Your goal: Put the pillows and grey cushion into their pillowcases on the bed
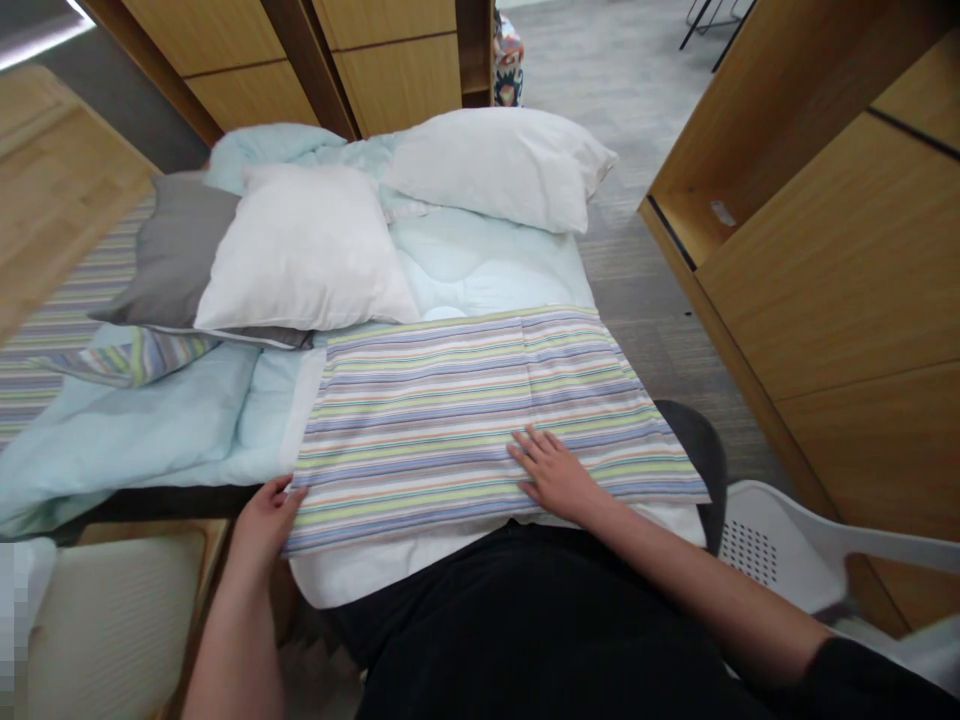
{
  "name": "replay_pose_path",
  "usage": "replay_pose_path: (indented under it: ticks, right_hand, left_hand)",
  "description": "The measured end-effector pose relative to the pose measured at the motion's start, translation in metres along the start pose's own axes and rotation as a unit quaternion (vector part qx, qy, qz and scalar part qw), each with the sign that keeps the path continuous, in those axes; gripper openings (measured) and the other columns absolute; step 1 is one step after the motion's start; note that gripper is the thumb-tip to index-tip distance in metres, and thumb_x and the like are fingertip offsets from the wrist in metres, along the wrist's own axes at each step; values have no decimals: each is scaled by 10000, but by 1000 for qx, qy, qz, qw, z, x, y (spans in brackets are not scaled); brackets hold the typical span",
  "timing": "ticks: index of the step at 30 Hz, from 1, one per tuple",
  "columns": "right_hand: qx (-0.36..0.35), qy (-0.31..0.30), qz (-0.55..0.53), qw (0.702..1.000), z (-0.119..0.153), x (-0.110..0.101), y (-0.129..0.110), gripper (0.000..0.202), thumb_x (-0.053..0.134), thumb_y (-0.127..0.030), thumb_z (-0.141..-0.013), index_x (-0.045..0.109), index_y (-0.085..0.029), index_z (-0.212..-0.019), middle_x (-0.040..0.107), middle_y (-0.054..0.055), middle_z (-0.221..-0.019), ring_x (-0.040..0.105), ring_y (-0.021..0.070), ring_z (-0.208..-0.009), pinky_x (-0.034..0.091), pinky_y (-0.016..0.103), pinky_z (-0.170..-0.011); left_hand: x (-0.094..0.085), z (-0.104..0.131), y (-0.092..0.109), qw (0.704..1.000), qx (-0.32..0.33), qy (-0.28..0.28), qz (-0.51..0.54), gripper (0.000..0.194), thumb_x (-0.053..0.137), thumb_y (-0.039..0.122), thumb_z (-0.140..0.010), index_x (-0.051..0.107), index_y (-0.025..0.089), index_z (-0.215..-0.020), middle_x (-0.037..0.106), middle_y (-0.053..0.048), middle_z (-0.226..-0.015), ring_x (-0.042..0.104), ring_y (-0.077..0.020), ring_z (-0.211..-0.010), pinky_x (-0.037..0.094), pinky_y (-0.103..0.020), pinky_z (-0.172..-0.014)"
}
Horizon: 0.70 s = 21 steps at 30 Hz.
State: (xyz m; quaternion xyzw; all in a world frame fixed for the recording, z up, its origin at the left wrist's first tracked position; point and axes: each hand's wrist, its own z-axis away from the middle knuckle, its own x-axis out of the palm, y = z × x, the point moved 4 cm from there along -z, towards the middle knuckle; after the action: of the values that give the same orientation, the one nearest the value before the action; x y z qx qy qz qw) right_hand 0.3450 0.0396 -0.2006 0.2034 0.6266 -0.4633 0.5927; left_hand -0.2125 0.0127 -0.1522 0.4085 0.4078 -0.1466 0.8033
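Note:
A flat striped pillowcase [450, 400] in white, purple, yellow-green and orange lies spread in front of me, with a vertical seam across its right half. My right hand [551, 472] rests on it palm down, fingers spread. At its near left corner, the fingers of my left hand [266, 515] are curled at the edge and close on the cloth; part of them is hidden. Beneath the pillowcase are a pale blue quilt [487, 255] and a white cloth [360, 572] at the near side.
A white cushion [300, 250] overlaps a grey one [176, 250] on the left. Farther back lies a white pillow [502, 165]. Wooden cabinets [840, 270] stand at right, a white chair [780, 550] below them. A wooden board [60, 170] juts in from the left.

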Motion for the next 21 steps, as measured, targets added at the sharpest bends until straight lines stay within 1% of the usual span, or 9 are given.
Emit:
replay_pose_path:
  ticks: [2,4,6,8,11,14,15,17,21]
  right_hand:
    - [-40,-55,-6,998,14,17,-4,781,716,-391,-975,453,-205,-1687,248,140,-1809,186,402,-1688,159,628,-1363]
    - [-50,-77,-10,996,25,21,-3,838,757,-358,-934,438,-231,-1698,211,125,-1820,188,404,-1688,158,646,-1360]
    - [-53,-96,-20,994,34,10,2,800,770,-333,-912,502,-248,-1661,260,109,-1808,259,404,-1668,211,642,-1351]
    - [-51,-114,-50,991,38,-11,13,631,745,-371,-941,634,-257,-1551,464,101,-1715,452,378,-1575,346,586,-1312]
    - [1,-39,-71,997,35,-52,50,458,571,-452,-1056,721,-246,-1437,685,102,-1497,634,315,-1399,485,495,-1225]
    - [106,98,33,989,34,-77,99,592,438,-460,-1092,607,-151,-1568,557,159,-1632,446,364,-1575,348,571,-1314]
    - [136,110,72,982,36,-76,114,634,426,-466,-1087,561,-127,-1606,490,166,-1686,369,381,-1620,290,598,-1334]
    - [177,78,120,974,45,-64,138,695,415,-502,-1070,507,-122,-1645,404,155,-1742,307,390,-1648,243,625,-1340]
    - [209,11,142,967,78,-40,162,722,383,-575,-1052,519,-190,-1647,392,115,-1754,342,387,-1631,246,665,-1317]
  left_hand:
    - [-2,4,-6,998,-18,-43,42,488,694,400,-850,676,174,-1282,783,-66,-789,772,-289,-765,608,-346,-677]
    - [-4,14,-4,998,-37,-56,-17,509,670,385,-882,651,165,-1341,792,-96,-841,774,-303,-796,606,-361,-705]
    - [-5,32,9,985,-39,-20,-166,518,609,413,-946,645,161,-1397,794,-152,-932,771,-357,-870,605,-437,-780]
    - [0,54,37,949,0,53,-310,524,513,397,-1007,632,155,-1456,778,-223,-1082,748,-425,-1007,579,-545,-883]
    - [30,79,93,904,162,149,-367,548,476,348,-1034,589,152,-1533,624,-267,-1499,598,-450,-1369,487,-611,-1096]
    - [73,74,124,885,299,142,-328,609,500,453,-1056,562,155,-1584,386,-179,-1755,353,-389,-1612,328,-573,-1289]
    - [85,64,123,887,304,125,-325,639,486,487,-1065,548,147,-1602,361,-166,-1774,310,-381,-1639,277,-577,-1320]
    - [100,37,109,895,270,92,-342,704,454,527,-1073,500,122,-1647,366,-170,-1773,289,-389,-1652,213,-611,-1339]
    - [99,-2,66,896,222,48,-383,795,442,561,-1065,418,81,-1698,377,-180,-1765,314,-377,-1649,230,-565,-1347]
